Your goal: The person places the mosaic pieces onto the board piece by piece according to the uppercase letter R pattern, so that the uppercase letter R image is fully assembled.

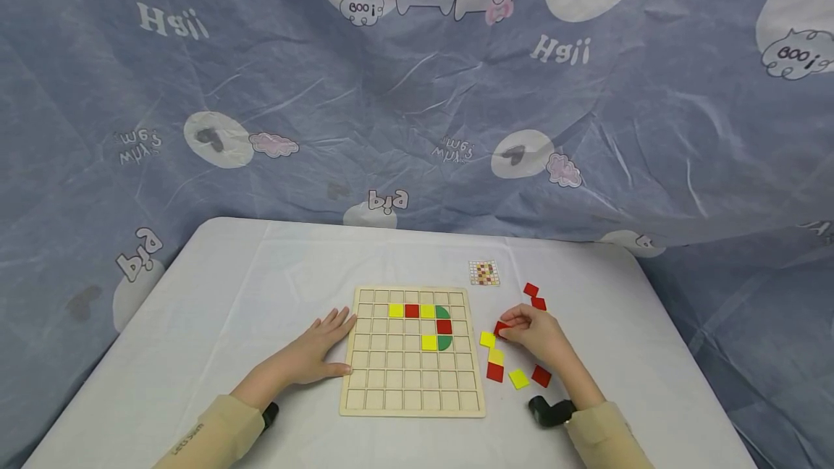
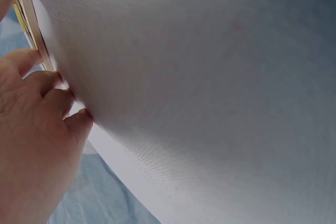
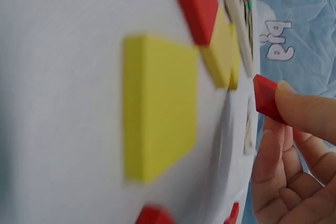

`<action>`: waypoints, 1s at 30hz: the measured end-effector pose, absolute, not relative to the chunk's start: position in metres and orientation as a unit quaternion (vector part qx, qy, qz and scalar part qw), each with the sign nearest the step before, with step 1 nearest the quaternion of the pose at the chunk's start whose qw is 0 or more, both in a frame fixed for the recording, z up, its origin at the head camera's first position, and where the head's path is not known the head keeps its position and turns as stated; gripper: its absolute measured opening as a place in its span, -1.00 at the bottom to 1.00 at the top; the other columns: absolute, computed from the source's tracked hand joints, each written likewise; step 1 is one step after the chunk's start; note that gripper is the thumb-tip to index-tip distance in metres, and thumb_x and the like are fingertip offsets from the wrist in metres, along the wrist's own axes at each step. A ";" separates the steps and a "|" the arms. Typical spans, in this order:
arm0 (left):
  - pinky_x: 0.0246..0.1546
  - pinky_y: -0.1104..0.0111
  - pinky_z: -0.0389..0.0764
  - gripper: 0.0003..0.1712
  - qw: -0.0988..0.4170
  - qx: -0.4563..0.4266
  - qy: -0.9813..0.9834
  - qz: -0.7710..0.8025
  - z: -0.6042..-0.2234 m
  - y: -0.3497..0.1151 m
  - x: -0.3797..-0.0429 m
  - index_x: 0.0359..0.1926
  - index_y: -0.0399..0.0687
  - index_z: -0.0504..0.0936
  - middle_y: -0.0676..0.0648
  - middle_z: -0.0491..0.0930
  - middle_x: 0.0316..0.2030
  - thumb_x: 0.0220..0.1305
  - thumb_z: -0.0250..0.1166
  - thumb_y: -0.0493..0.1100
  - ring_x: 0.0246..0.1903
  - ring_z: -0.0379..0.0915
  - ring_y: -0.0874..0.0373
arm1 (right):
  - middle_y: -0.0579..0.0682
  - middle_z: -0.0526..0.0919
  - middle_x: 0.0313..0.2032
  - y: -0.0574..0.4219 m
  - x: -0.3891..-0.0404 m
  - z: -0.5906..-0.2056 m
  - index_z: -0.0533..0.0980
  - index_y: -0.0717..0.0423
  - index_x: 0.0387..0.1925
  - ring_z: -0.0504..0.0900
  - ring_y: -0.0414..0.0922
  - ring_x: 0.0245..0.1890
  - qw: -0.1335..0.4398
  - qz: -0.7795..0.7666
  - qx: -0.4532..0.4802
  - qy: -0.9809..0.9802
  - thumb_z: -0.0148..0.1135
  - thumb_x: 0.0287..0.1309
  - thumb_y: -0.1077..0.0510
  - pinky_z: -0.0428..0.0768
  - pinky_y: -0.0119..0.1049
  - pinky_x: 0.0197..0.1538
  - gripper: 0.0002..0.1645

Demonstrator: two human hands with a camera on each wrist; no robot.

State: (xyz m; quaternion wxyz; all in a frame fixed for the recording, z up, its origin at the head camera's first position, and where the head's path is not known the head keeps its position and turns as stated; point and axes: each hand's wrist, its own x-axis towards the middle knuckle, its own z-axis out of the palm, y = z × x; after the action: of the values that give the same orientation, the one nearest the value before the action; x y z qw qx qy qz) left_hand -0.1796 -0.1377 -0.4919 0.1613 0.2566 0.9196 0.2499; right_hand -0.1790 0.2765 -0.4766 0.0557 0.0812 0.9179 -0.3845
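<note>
My right hand [image 1: 537, 335] pinches a red square tile [image 3: 266, 97] between thumb and fingers, right of the wooden grid board [image 1: 394, 400]. In the right wrist view the tile stands clear of the table, tilted. My left hand [image 1: 313, 349] lies at the board's left edge, its fingers spread and fingertips touching the rim. On the board, yellow and red square tiles form a row near the top, ending in a green quarter-round tile [image 1: 442, 312]. Below it are a red tile [image 1: 444, 327], a second green quarter-round tile [image 1: 445, 343] and a yellow tile [image 1: 428, 343].
Loose yellow tiles [image 1: 518, 379] and red tiles [image 1: 541, 375] lie scattered right of the board, with two more red ones [image 1: 531, 289] farther back. A small printed pattern card [image 1: 484, 273] lies behind the board's right corner. A patterned cloth [image 1: 417, 93] hangs behind the white table [image 1: 293, 259].
</note>
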 end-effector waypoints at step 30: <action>0.48 -0.19 -0.10 0.05 0.157 0.257 0.921 0.248 -0.494 -0.137 -0.181 0.52 -0.19 0.07 -0.30 -0.07 0.53 0.20 0.36 0.16 0.53 -0.24 -0.28 | -0.17 0.69 -0.44 0.152 -0.194 -0.476 0.73 -0.01 -0.35 0.53 -0.23 -0.47 0.112 -0.402 -0.113 0.902 0.41 0.12 0.20 0.53 -0.40 -0.33 -0.95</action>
State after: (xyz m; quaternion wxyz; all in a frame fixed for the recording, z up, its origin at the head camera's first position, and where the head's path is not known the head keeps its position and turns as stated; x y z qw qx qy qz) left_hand -0.1806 -0.1373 -0.4942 0.1569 0.2572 0.9207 0.2482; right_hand -0.1941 0.1516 -0.4756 0.1125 -0.1131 0.9016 -0.4020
